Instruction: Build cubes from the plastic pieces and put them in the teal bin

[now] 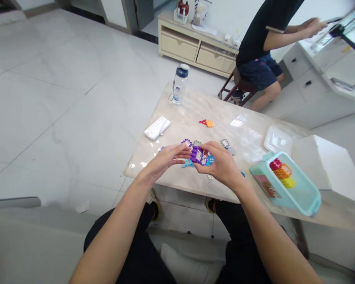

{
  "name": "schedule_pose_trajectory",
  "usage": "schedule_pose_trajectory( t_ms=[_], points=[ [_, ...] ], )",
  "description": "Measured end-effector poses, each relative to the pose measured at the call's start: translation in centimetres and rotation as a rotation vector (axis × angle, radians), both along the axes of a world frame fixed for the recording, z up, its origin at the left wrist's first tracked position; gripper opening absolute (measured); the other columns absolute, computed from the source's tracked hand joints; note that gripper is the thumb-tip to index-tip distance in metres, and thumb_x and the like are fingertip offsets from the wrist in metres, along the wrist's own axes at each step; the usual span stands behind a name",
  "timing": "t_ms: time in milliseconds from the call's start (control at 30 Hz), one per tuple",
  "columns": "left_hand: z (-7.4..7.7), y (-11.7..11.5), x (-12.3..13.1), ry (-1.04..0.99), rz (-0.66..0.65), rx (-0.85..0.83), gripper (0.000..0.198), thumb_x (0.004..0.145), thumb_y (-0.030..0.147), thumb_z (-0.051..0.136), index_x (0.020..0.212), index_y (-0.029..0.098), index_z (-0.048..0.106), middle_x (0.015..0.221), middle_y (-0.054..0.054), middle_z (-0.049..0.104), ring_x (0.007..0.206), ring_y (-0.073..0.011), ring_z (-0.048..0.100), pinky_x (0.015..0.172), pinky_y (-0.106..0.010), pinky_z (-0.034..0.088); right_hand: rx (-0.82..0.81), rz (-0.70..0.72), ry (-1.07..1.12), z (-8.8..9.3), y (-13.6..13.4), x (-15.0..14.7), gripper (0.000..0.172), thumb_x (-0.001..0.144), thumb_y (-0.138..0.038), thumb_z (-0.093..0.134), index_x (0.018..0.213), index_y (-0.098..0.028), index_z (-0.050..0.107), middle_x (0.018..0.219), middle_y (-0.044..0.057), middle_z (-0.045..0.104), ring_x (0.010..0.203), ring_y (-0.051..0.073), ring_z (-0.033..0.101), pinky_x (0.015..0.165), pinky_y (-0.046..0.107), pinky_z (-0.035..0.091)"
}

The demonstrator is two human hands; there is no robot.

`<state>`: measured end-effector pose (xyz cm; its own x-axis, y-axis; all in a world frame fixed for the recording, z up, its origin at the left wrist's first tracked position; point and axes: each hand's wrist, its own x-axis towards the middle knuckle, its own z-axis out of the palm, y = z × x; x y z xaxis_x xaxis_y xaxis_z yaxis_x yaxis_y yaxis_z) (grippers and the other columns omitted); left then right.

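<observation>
My right hand (217,159) is closed around a purple interlocking plastic piece (197,155), tilted up above the table, with a pale printed label on it. My left hand (173,156) has its fingers stretched out at the left edge of that piece; whether the fingertips touch it I cannot tell. Beneath and around my hands lie more notched pieces: another purple piece (187,142), a light blue piece (188,163) and a grey piece (224,142). Blue and red pieces beside the held one are partly hidden by my right hand. Farther back are an orange piece (210,124) and a red piece (202,122).
A mint-green bin (297,193) with several coloured pieces stands at the right, beside a white box (328,161) and a clear lid (276,139). A white device (157,128) and a water bottle (180,85) are on the table's left. A person (260,47) sits beyond it.
</observation>
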<state>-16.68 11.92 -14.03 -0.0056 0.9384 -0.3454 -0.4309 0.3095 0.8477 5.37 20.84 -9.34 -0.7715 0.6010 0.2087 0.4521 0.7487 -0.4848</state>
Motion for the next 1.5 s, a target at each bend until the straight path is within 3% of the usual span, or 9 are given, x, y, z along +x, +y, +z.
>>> schedule_pose_trajectory(
  t_ms=[100, 233, 600, 733, 833, 967, 1100, 1333, 1500],
  points=[
    [-0.3, 0.3, 3.1, -0.174, -0.094, 0.022, 0.048, 0.089, 0.064, 0.085, 0.107, 0.019, 0.083, 0.110, -0.014, 0.084, 0.102, -0.0236, 0.079, 0.096, -0.036, 0.063, 0.059, 0.049, 0.007, -0.3, 0.6, 2.2, 0.044, 0.092, -0.040, 0.082, 0.132, -0.023, 0.073, 0.123, 0.012, 0.075, 0.116, 0.031, 0.070, 0.104, 0.046, 0.057],
    [-0.6, 0.8, 5.3, -0.196, -0.195, 0.039, 0.045, 0.084, 0.055, 0.093, 0.106, 0.017, 0.083, 0.108, -0.012, 0.083, 0.104, -0.0234, 0.079, 0.100, -0.036, 0.063, 0.085, 0.096, -0.011, -1.1, 0.8, 4.1, 0.044, 0.095, -0.044, 0.081, 0.133, -0.023, 0.073, 0.125, 0.013, 0.075, 0.117, 0.032, 0.069, 0.106, 0.047, 0.056],
    [-1.1, 2.0, 6.1, -0.186, -0.166, -0.012, 0.048, 0.072, 0.045, 0.104, 0.105, 0.016, 0.085, 0.108, -0.011, 0.082, 0.095, -0.0176, 0.076, 0.090, -0.029, 0.062, 0.026, 0.088, -0.040, -1.1, 0.5, 4.9, 0.057, 0.101, -0.048, 0.078, 0.150, -0.023, 0.064, 0.140, 0.015, 0.073, 0.128, 0.033, 0.066, 0.116, 0.050, 0.052],
    [-1.4, 1.8, 6.1, -0.218, -0.120, -0.066, 0.042, 0.085, 0.051, 0.095, 0.106, 0.017, 0.085, 0.108, -0.012, 0.083, 0.098, -0.0207, 0.077, 0.091, -0.032, 0.065, 0.034, 0.073, -0.075, -1.7, 0.4, 4.5, 0.057, 0.100, -0.044, 0.081, 0.149, -0.020, 0.065, 0.138, 0.016, 0.074, 0.128, 0.034, 0.067, 0.115, 0.050, 0.052],
    [-1.5, 1.8, 5.9, -0.297, -0.019, -0.166, 0.042, 0.101, 0.056, 0.075, 0.107, 0.015, 0.082, 0.108, -0.014, 0.084, 0.098, -0.0227, 0.079, 0.088, -0.033, 0.066, 0.050, 0.079, -0.103, -1.9, 0.1, 4.1, 0.056, 0.099, -0.043, 0.082, 0.148, -0.022, 0.066, 0.137, 0.016, 0.074, 0.127, 0.035, 0.067, 0.114, 0.052, 0.053],
    [-1.6, 2.0, 5.4, -0.393, -0.025, -0.263, 0.061, 0.115, 0.055, 0.042, 0.108, 0.007, 0.080, 0.107, -0.020, 0.083, 0.092, -0.0232, 0.080, 0.086, -0.034, 0.066, 0.129, 0.116, -0.113, -2.2, -0.3, 3.4, 0.050, 0.099, -0.040, 0.083, 0.142, -0.020, 0.068, 0.131, 0.017, 0.075, 0.119, 0.037, 0.068, 0.106, 0.053, 0.056],
    [-2.0, 1.9, 5.1, -0.418, -0.067, -0.242, 0.070, 0.116, 0.057, 0.034, 0.115, 0.003, 0.079, 0.108, -0.021, 0.083, 0.090, -0.0231, 0.080, 0.085, -0.033, 0.064, 0.197, 0.157, -0.129, -2.3, -0.7, 2.6, 0.048, 0.097, -0.042, 0.084, 0.136, -0.019, 0.069, 0.130, 0.017, 0.076, 0.119, 0.037, 0.068, 0.104, 0.052, 0.056],
    [-2.2, 1.6, 5.1, -0.345, -0.200, -0.136, 0.080, 0.115, 0.067, 0.027, 0.127, 0.007, 0.080, 0.111, -0.017, 0.085, 0.093, -0.0212, 0.079, 0.086, -0.029, 0.059, 0.166, 0.169, -0.154, -2.6, -1.2, 2.0, 0.047, 0.095, -0.034, 0.088, 0.135, -0.021, 0.069, 0.127, 0.015, 0.078, 0.115, 0.035, 0.073, 0.101, 0.049, 0.058],
    [-1.6, 1.3, 5.0, -0.335, -0.237, -0.047, 0.082, 0.107, 0.079, 0.040, 0.126, 0.011, 0.081, 0.121, -0.017, 0.084, 0.102, -0.0238, 0.079, 0.094, -0.032, 0.059, 0.179, 0.139, -0.048, -2.7, -0.9, 2.5, 0.053, 0.092, -0.026, 0.088, 0.141, -0.021, 0.068, 0.130, 0.016, 0.079, 0.118, 0.036, 0.074, 0.102, 0.050, 0.059]
  ],
)
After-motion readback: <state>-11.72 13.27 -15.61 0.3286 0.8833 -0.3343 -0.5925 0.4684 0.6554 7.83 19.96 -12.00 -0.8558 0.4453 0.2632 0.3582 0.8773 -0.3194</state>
